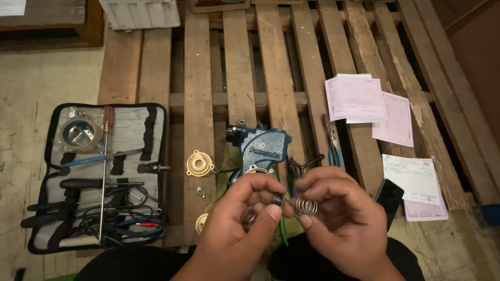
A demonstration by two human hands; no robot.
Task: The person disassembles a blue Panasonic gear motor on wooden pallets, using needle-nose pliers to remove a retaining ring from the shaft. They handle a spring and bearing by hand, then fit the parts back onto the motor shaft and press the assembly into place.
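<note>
A: Head view first: where is the coil spring (307,206), and which hand has it?

B: It is in the lower middle of the frame, pinched between the thumb and fingertips of the right hand (338,213). That hand is almost closed, only the tips are working. The long axis of the spring lies nearly level, from left to right in the picture.

A: And the left hand (245,208)?

B: It is curled in the same way, and its thumb and forefinger close on a small dark metal piece (277,199). I cannot tell exactly what this piece is. It sits just beside the left end of the spring, so the two things face each other end to end, very near; whether they touch I cannot tell.

A: What lies about them?

B: Directly above the hands, on the wooden pallet (239,67), is the blue cast metal housing (260,148). To its left lies a round brass cover (200,163) with a small screw (200,193) below it. At the far left an open tool pouch (104,177) lies, and blue-handled pliers (333,148) and paper sheets (359,99) are to the right.
</note>
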